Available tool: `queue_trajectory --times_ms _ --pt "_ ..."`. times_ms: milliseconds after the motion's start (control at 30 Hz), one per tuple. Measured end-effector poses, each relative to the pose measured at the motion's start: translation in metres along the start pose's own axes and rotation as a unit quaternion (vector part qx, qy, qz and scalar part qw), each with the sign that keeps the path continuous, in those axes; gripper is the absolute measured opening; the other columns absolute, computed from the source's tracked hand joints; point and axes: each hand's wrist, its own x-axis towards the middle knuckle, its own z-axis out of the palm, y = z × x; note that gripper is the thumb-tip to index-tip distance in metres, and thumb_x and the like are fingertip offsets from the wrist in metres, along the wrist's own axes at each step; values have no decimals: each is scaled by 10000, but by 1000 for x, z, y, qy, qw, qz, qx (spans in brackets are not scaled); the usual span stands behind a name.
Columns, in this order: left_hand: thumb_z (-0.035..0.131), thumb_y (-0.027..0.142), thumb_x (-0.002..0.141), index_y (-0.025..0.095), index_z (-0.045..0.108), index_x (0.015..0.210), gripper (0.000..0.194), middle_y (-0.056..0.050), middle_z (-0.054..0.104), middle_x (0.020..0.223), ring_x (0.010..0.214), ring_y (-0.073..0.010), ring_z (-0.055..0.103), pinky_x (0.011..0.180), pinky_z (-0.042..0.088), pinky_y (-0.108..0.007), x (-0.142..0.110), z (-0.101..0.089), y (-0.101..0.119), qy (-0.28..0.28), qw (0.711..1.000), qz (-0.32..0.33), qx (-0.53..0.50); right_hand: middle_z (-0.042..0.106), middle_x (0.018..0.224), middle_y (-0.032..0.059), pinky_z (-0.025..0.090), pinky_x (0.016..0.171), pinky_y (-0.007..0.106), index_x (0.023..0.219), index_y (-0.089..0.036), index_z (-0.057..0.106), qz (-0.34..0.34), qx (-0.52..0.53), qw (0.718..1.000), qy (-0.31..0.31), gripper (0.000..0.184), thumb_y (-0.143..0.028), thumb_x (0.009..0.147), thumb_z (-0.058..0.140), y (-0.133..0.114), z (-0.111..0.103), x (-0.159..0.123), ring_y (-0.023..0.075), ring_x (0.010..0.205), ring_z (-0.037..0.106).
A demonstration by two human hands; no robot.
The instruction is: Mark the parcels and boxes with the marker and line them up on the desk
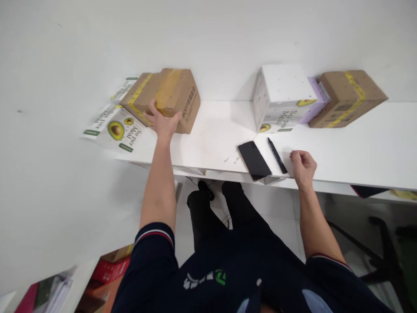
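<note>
My left hand (162, 124) is spread against the front of a brown cardboard box (187, 102) with yellow-brown tape and dark printing. Its thumb points right and its fingers reach up toward the box's top edge; I see no firm grip. Close by on the left stands another taped cardboard box (138, 93). My right hand (303, 167) is loosely curled at the table's front edge, with nothing visible in it. Just left of that hand lies a black marker pen (276, 155), and beyond the pen a dark-screened phone (254, 161) overlaps the table edge.
White avocado-printed cartons (122, 130) stand at the table's left end. On the right are a white carton (288, 84), a lilac box (314, 104) and a taped cardboard box (355, 98). The white table (215, 130) meets the wall. A black chair base (381, 252) stands below right.
</note>
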Motion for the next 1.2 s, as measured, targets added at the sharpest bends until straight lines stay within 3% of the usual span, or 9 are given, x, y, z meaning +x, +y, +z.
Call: queue_trajectory --times_ms 67,200,400,567,700,800,900,1033,1200 --pt "872 307 620 267 337 1436 976 -185 305 1581 1534 -400 259 1247 229 -662 -12 -3 1 7 1000 -2 -5 681 762 19 528 787 364 816 -180 683 -4 -19 1000 -3 317 -495 782 687 1 0 0 164 727 635" --pt "927 367 533 229 404 1420 1040 -157 394 1526 1491 -362 337 1269 265 -561 -52 -27 -7 -43 992 106 -46 654 737 4 522 765 354 821 -185 675 -12 -48 999 -9 308 -491 798 661 4 -1 0 157 697 605" --pt "941 565 504 237 427 1461 1135 -151 374 1558 1498 -384 336 1264 266 -589 -117 -90 -31 -118 978 146 -94 648 742 2 513 756 337 823 -182 686 -26 -55 998 -20 300 -478 795 647 7 -2 1 144 685 584" --pt "919 647 528 307 380 1528 1185 -131 326 1638 1546 -390 299 1265 276 -582 -134 -124 -43 -193 960 150 -133 635 726 -11 502 731 340 817 -196 682 -29 -79 996 -7 284 -476 796 640 13 -2 1 146 668 556" --pt "836 722 617 353 365 1551 1109 -99 314 1679 1553 -386 311 1260 297 -577 -142 -117 -36 -183 949 100 -236 600 697 -25 509 744 362 809 -209 670 -34 -67 997 5 271 -478 807 634 14 -2 1 154 657 560" --pt "671 757 782 368 355 1558 924 -64 339 1677 1555 -342 328 1273 282 -561 -152 -98 -22 -91 952 -1 -292 594 703 -22 514 745 367 780 -212 645 -50 -66 995 47 273 -481 821 622 6 3 -1 158 663 565" --pt "687 675 812 339 357 1563 886 -58 340 1681 1559 -299 329 1299 251 -495 -161 -79 -8 -12 944 -70 -322 622 757 -1 525 769 365 795 -208 638 -89 -58 992 69 290 -492 844 603 -15 20 -11 164 714 594" --pt "754 569 743 294 417 1539 906 -83 442 1622 1500 -313 428 1272 317 -470 -172 -70 7 27 915 -107 -388 692 861 44 550 831 382 880 -210 686 -160 -10 985 -60 346 -542 898 588 -60 67 -34 190 826 658" --pt "756 537 715 300 553 1444 794 -75 578 1506 1407 -309 542 1228 391 -460 -196 -79 14 -9 894 -96 -437 695 1311 116 527 1044 493 1299 -259 648 -122 66 956 -257 609 -698 881 589 -112 113 -61 273 1163 659"
